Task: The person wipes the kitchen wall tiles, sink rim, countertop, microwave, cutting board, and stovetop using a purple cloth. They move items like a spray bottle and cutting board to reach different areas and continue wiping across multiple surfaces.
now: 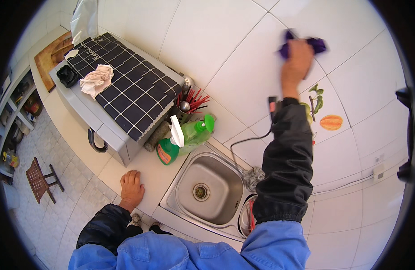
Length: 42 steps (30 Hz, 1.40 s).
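My right hand is raised high against the white tiled wall, closed around a dark purple cloth that is smeared by motion. Fruit pictures decorate the tiles below it, among them an orange one. Down at the left, my left hand lies flat on the cream counter edge, fingers stretched out and holding nothing. Between my arms is a steel sink. A green spray bottle with a white head and a green pump bottle stand beside its left rim.
A grey oven-like appliance under a black checked cover fills the left counter, a crumpled pale cloth on top. Behind the bottles, a holder of utensils stands by the wall. A brown stool is on the floor.
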Motion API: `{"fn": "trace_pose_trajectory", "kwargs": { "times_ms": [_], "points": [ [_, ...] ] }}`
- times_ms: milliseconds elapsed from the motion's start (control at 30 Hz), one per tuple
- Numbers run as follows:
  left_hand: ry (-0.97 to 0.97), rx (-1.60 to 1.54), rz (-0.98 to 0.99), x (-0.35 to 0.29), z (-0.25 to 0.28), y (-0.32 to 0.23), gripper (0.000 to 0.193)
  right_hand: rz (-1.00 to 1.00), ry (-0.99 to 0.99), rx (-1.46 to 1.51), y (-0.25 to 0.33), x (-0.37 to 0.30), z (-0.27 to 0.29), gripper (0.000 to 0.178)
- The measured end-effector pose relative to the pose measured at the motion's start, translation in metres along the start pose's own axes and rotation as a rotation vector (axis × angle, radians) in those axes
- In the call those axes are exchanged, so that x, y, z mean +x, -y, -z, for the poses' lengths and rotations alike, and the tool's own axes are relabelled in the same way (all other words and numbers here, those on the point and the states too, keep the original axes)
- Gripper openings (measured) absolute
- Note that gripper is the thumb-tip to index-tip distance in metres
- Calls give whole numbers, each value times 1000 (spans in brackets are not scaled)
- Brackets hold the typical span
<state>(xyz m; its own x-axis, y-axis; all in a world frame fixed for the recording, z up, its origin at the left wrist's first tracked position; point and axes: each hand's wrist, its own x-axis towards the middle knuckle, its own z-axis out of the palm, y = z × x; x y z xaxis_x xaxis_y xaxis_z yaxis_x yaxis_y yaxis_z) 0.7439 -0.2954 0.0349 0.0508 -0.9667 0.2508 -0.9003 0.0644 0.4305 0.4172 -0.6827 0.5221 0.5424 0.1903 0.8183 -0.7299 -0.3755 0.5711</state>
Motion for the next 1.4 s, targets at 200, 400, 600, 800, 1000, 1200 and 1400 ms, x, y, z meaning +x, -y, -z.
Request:
{"fn": "trace_pose_trajectory", "kwargs": {
  "times_ms": [200,400,600,800,1000,1200,1400],
  "points": [
    [-6,-21,-2,-2,0,2,61,321,463,157,55,-32,-8,23],
    [-20,-16,-13,-3,-1,4,61,-138,-128,-288,-74,59,2,35],
    [-25,-27,-24,-4,-3,5,61,187,308,225,5,34,-35,29],
    [-54,-8,-97,-4,-5,14,58,182,295,-55,-3,7,-7,33],
    [-26,7,-144,1,-3,18,61,-333,-126,-527,-178,34,80,37],
    [-30,-37,-137,1,5,16,59,-711,-402,-646,-253,78,65,43],
    [-58,-85,-150,3,11,17,57,-371,-101,-486,-207,207,-33,52]
  ]
}}
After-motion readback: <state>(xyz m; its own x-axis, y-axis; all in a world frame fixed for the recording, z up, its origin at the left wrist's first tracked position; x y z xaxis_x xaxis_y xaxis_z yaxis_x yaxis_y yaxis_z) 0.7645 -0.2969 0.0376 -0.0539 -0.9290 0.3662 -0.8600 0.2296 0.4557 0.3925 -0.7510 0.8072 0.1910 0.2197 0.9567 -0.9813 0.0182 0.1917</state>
